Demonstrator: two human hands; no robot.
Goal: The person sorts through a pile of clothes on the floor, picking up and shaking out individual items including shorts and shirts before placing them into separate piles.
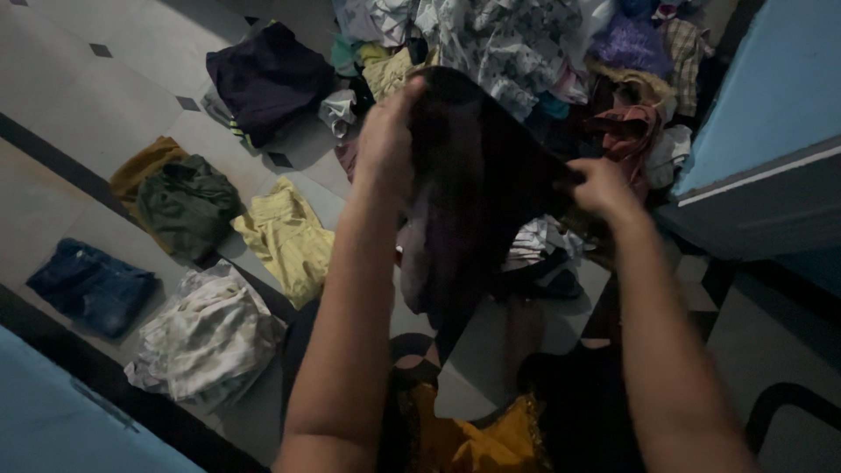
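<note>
The person holds a dark cloth [473,184] up in the air with both hands. The left hand [390,131] is closed on the top edge of the cloth, up high. The right hand [604,188] is closed on the other edge, a bit lower and off to the side. The cloth hangs down between the two arms, over the floor [79,96], and it is spread out only partly. It looks like the step in hand is opening the cloth out flat, the start of a fold. Behind the cloth lies a big mixed pile of clothes [517,44]. On the floor to the left sit neat small stacks: a purple one [267,79], a dark green one [188,201], a yellow one [285,236], a blue one [92,285] and a pale one [206,337]. They lie apart from each other. A blue wall [771,88] stands on the right. The next move would likely need both hands to keep their grip, pull the edges apart so the cloth hangs straight, and then bring the two sides together evenly. The light is dim, so the kind of cloth is hard to tell.
</note>
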